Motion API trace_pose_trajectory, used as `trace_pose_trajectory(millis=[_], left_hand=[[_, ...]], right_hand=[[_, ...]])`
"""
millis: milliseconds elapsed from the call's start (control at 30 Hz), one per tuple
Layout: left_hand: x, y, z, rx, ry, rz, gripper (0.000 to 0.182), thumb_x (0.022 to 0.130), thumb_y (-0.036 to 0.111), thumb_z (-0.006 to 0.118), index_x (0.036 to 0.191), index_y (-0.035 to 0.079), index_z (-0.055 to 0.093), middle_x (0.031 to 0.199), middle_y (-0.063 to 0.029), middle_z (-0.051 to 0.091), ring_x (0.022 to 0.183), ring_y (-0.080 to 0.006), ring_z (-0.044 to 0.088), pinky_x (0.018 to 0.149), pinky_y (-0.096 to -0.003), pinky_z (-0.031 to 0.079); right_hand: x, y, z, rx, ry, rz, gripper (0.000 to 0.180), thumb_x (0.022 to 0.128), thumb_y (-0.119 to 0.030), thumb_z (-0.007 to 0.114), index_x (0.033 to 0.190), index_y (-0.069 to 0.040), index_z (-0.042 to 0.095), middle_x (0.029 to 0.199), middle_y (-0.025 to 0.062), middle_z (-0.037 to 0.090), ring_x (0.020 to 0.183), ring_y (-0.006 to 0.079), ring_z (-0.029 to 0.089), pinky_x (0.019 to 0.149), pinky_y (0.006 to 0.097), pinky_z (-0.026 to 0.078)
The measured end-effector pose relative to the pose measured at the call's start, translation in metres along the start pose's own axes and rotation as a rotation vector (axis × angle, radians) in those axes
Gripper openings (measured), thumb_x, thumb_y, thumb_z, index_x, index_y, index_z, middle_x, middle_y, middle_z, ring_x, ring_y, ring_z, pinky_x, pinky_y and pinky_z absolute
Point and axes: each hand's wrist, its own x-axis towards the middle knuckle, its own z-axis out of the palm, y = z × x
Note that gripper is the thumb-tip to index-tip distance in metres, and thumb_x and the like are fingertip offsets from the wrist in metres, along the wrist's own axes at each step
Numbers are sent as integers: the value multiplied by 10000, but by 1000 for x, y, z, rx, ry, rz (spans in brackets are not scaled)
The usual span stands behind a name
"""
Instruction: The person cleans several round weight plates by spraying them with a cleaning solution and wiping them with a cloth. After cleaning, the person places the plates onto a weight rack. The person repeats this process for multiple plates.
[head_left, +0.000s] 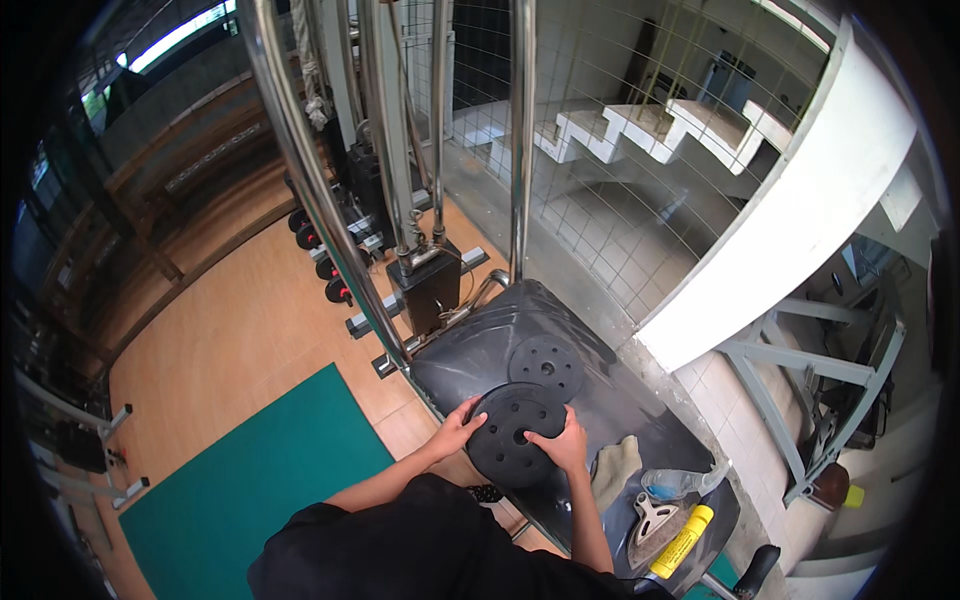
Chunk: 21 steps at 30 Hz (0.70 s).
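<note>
Both hands grip a large black weight plate (504, 457) with a ring of holes. My left hand (457, 429) holds its left edge, thumb on the face. My right hand (564, 442) holds the right edge, its thumb at the centre hole. Just beyond, a smaller black weight plate (545, 364) lies on the dark padded bench (480, 334), partly overlapped in view by the large one. Right of my right hand lie a folded beige cloth (616, 469), a clear spray bottle (671, 484) with some blue on it, a brush with a pale handle (652, 517) and a yellow bottle (682, 541) bearing writing.
Chrome posts (300, 180) of a cable machine and its black weight block (425, 289) stand beyond the bench. Dumbbells (337, 289) sit on a rack at the left. A green mat (262, 480) covers part of the floor. Wire mesh and a grey metal frame (802, 360) are at the right.
</note>
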Motion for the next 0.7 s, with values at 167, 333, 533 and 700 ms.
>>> trace_pose_trajectory(millis=[167, 333, 533, 700], left_hand=[[-56, 26, -73, -118, 362, -93, 468, 963, 283, 469, 1320, -15, 416, 1204, -102, 548, 1103, -168, 514, 951, -262, 382], [-157, 22, -176, -202, 615, -12, 429, 946, 247, 484, 1288, -12, 458, 1167, -90, 573, 1059, -151, 544, 912, -250, 418], [-277, 38, -285, -441, 902, 74, 443, 962, 339, 424, 1251, 8, 484, 1198, -93, 557, 1106, -177, 521, 966, -291, 382], [-330, 64, -340, -735, 743, 365, 466, 971, 391, 365, 1257, 41, 481, 1203, -79, 563, 1114, -187, 533, 963, -327, 408]], right_hand=[[-3, -66, 70, 429, -313, 152, 657, 695, -398, 779, 1113, 58, 556, 999, 147, 662, 898, 227, 650, 779, 298, 504], [-39, -134, 179, 659, -621, 419, 533, 797, -414, 676, 1004, 75, 625, 944, 113, 666, 862, 175, 636, 796, 252, 477], [-94, -252, 288, 663, -805, 373, 571, 838, -418, 646, 1099, 85, 587, 1030, 134, 652, 922, 179, 627, 816, 269, 479], [-95, -337, 336, 790, -848, 270, 493, 851, -396, 641, 1040, 59, 617, 963, 99, 673, 886, 147, 622, 809, 247, 457]])
